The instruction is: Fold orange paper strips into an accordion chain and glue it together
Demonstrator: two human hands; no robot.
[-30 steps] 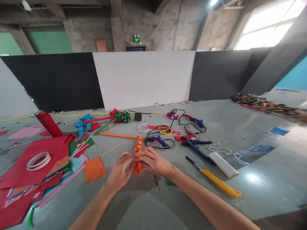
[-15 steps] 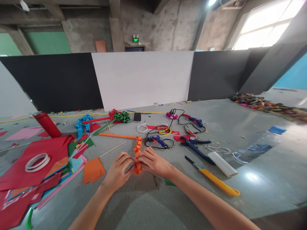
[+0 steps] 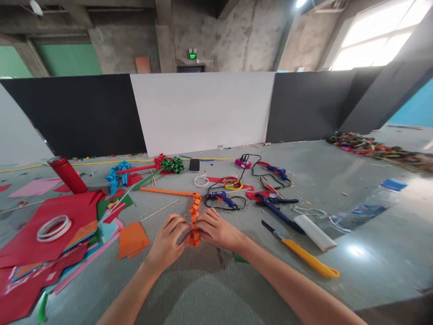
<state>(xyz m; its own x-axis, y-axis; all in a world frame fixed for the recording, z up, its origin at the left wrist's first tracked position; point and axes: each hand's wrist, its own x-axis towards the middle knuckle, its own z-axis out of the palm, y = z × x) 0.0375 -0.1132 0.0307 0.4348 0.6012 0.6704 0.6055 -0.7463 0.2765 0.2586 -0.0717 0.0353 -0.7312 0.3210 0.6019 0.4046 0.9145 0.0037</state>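
An orange looped paper strip (image 3: 195,208) hangs together with an orange stick (image 3: 169,192) that lies off to its left. Near the strip's lower end, my left hand (image 3: 171,238) pinches it from the left, while my right hand (image 3: 216,229) grips it from the right. The fingertips of both hands nearly meet on the paper and cover part of it. A curled orange loop (image 3: 195,238) shows just below them. Orange paper squares (image 3: 132,240) lie to the left of my left hand.
Glue guns (image 3: 221,197) with black cords lie beyond my hands. On the right are pliers (image 3: 277,210), a yellow-handled knife (image 3: 309,257), a white roll (image 3: 315,232) and a bottle (image 3: 368,205). Red sheets with tape rolls (image 3: 54,228) and a red flask (image 3: 68,175) are left.
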